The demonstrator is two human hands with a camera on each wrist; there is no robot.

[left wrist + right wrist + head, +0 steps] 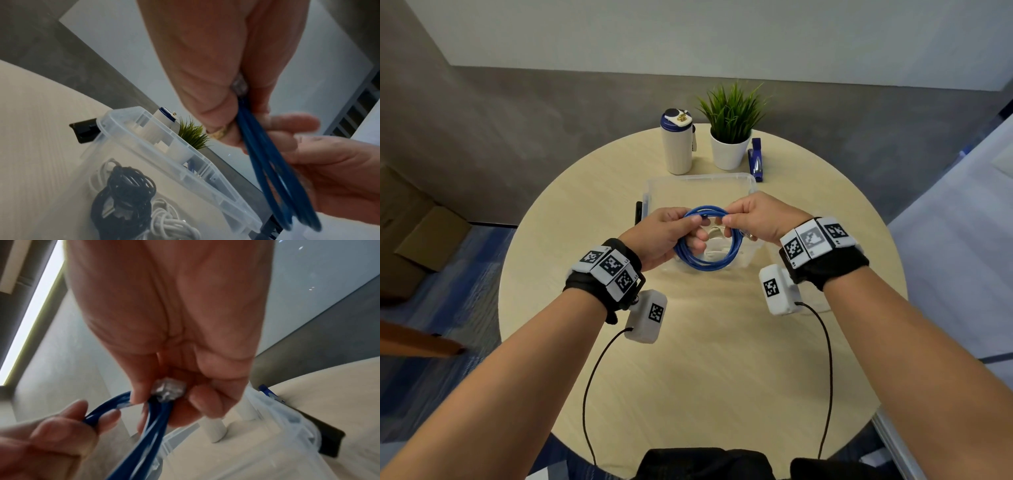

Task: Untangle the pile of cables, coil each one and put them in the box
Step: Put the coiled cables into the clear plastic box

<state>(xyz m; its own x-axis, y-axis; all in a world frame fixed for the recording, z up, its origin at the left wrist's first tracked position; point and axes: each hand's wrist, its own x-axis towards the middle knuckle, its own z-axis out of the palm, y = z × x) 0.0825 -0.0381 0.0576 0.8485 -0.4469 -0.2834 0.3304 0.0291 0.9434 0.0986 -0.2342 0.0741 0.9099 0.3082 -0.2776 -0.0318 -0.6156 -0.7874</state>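
Observation:
A blue cable (705, 263) is wound into a coil and held upright over the near part of a clear plastic box (698, 180). My left hand (688, 233) grips the coil's upper left side, fingers curled through the loops (273, 178). My right hand (732, 222) pinches the top right of the coil (152, 426), with a clear plug (168, 391) between its fingers. In the left wrist view the box (164, 146) holds a coiled black cable (123, 194) and a white cable (170, 222).
Behind the box on the round wooden table (705, 359) stand a white bottle (676, 144), a potted plant (731, 137) and a blue stapler (755, 161). A small black object (638, 210) lies at the box's left side. Cardboard boxes (421, 240) sit on the floor to the left.

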